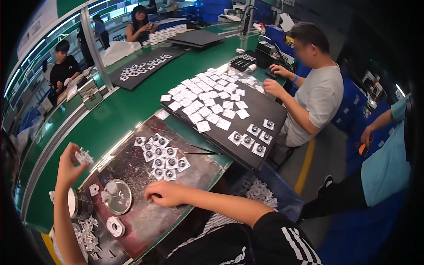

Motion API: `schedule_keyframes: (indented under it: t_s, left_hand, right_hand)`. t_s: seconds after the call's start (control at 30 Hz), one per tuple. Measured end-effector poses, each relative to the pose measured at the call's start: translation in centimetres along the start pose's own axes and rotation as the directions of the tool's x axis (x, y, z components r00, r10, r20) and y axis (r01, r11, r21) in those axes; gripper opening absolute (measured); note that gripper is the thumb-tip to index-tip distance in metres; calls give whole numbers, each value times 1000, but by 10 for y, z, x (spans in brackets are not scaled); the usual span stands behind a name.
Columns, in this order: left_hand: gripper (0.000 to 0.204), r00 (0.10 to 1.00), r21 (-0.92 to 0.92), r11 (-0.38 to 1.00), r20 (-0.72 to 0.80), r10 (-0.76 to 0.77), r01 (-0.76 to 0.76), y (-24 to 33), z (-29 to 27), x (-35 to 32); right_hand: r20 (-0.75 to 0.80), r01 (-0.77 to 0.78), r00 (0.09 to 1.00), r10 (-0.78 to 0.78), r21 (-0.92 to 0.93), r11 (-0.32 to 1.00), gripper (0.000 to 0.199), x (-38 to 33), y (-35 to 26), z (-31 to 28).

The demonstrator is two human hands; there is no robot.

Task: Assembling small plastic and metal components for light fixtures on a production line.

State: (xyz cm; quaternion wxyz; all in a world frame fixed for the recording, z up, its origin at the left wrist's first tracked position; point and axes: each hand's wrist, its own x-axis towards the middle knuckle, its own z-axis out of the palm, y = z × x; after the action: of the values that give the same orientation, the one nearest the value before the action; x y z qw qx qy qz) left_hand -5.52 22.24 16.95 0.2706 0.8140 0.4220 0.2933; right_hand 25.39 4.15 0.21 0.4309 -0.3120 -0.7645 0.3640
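While aloft, spiky white plastic pieces [84, 157]

A black short-sleeved T-shirt [207, 252] is worn, its right sleeve [270, 229] lined with three parallel white stripes [302, 245], its front marked with a white emblem [240, 255]

From the head, a near, wide fisheye view looks down past the right hand [167, 193] to the desk [128, 102] beyond.
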Motion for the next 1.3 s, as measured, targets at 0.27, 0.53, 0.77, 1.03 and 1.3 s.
schedule_keyframes:
  t_s: [0.27, 0.53, 0.77, 1.03, 1.3]
  left_hand:
    - [52, 999, -120, 992, -23, 41, -43, 102, 129, -172]
    - [58, 981, -244, 959, -90, -173, 147, 64, 216, -201]
    - [55, 972, 105, 984, -169, 161, -145, 79, 216, -194]
    - [51, 974, 169, 971, -121, 192, -170, 78, 214, -200]
    - [44, 958, 215, 971, -242, 155, -103, 77, 217, -201]
  right_hand:
    - [-663, -242, 731, -164, -477, 845, 12, -83, -98, -83]
    - [-681, -683, 725, 105, -689, 245, 36, -162, -97, -207]
    - [-672, -727, 684, 284, -595, 344, 22, -164, -105, -232]
    - [-794, -606, 606, 50, -420, 676, 18, -115, -129, -198]
    - [-319, 9, 815, 484, 842, 539, 41, -84, -76, -88]
